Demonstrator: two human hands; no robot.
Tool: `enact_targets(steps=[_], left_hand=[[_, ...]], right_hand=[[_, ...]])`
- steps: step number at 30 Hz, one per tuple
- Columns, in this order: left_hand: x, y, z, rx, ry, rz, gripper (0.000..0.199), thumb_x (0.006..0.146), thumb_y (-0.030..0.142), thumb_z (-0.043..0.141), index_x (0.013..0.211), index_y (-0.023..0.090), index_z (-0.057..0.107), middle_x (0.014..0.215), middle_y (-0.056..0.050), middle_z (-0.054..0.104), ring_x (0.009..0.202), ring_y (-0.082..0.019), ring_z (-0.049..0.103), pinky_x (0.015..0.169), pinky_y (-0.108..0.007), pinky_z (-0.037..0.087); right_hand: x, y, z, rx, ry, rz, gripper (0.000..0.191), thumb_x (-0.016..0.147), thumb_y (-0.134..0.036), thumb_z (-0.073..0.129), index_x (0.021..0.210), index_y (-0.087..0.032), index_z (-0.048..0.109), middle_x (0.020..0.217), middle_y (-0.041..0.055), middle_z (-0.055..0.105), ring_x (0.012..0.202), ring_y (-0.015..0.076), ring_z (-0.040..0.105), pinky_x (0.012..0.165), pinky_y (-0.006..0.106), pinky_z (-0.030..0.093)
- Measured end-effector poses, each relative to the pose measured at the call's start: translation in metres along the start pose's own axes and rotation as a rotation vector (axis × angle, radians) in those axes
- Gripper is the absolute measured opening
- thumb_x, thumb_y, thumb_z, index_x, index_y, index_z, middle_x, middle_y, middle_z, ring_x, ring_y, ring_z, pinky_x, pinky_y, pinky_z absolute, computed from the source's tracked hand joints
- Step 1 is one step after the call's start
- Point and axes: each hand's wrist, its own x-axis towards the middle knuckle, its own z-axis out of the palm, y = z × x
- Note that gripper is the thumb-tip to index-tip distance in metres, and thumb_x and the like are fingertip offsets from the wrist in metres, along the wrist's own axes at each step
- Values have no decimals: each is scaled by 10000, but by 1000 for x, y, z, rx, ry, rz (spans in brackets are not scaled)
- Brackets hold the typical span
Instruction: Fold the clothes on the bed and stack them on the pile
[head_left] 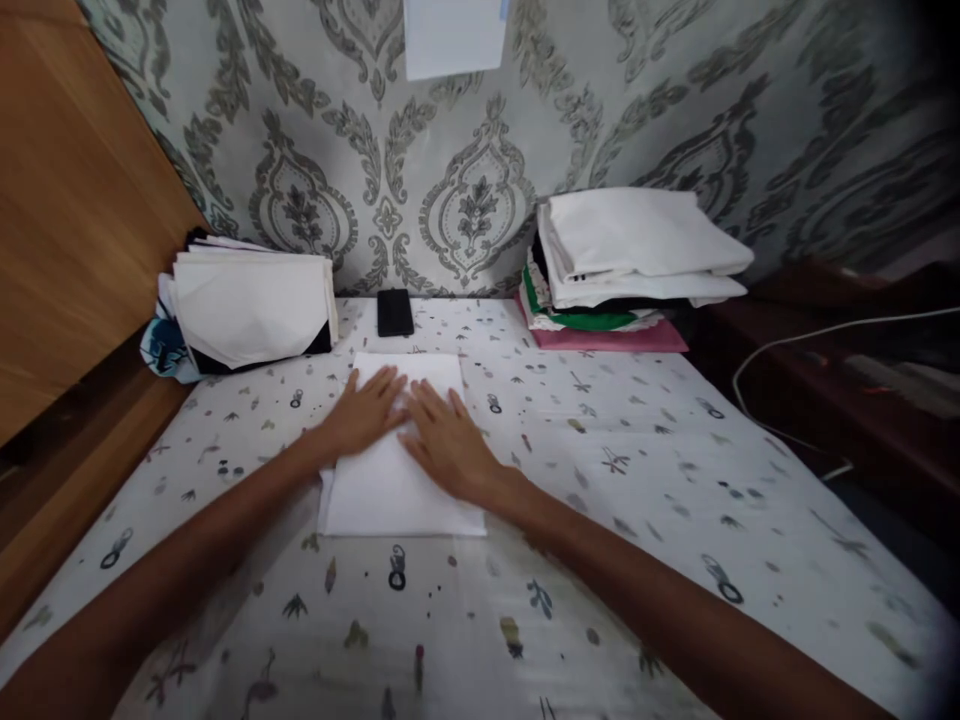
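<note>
A folded white cloth (405,500) lies flat on the patterned bedsheet (600,440) in front of me. My left hand (364,412) rests on its upper left part, palm down with fingers stretched out. Beside it my right hand (446,435) presses flat on the cloth's upper right, its fingers spread. The fingertips of both hands come close together near the cloth's middle. Neither hand grips anything. Part of the cloth is hidden beneath the hands.
A stack of folded cloths (251,305) stands at the back left. Farther right is a taller pile of folded fabrics (637,240), white on top. A black phone-like object (394,313) lies near the wall. A white cable (780,338) hangs at the right; wooden furniture (82,180) borders the left.
</note>
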Motion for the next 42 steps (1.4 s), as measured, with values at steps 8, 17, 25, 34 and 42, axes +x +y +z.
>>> enact_targets(steps=[8,17,25,34,42], left_hand=[[22,-43,-11,-122,-96,-95,739,1000,578,172,1604,153,143,1693,-113,70,1566,-253,28,1232,-563,58],[51,-14,-22,-121,-34,-5,669,999,534,257,1551,157,279,1642,-169,291,1515,-326,248,1206,-608,72],[93,-32,-44,-129,-112,-45,481,832,467,559,1198,159,599,1232,-162,647,1094,-321,611,943,-389,442],[85,-49,-57,-310,-158,-88,328,692,492,638,834,198,669,1072,-122,712,1035,-322,620,872,-340,451],[40,-47,-48,-1017,-307,-463,394,503,458,860,747,185,717,791,-105,766,752,-279,698,567,-284,488]], right_hand=[[-78,-47,6,216,-72,-224,578,1006,-418,507,1529,-193,405,1623,122,315,1532,246,213,1263,513,123],[-123,-59,-13,594,6,-92,406,1007,-346,474,1399,-308,573,1511,64,515,1401,233,456,1179,455,349],[-100,-25,-26,218,112,550,322,878,-459,622,968,-155,677,1067,162,607,1036,334,531,933,511,443],[-96,-12,-24,580,258,567,143,755,-301,602,664,-228,519,785,39,594,770,220,560,727,360,461],[-93,16,-43,1610,532,1021,238,754,-305,664,962,-215,592,906,82,717,805,235,676,683,359,557]])
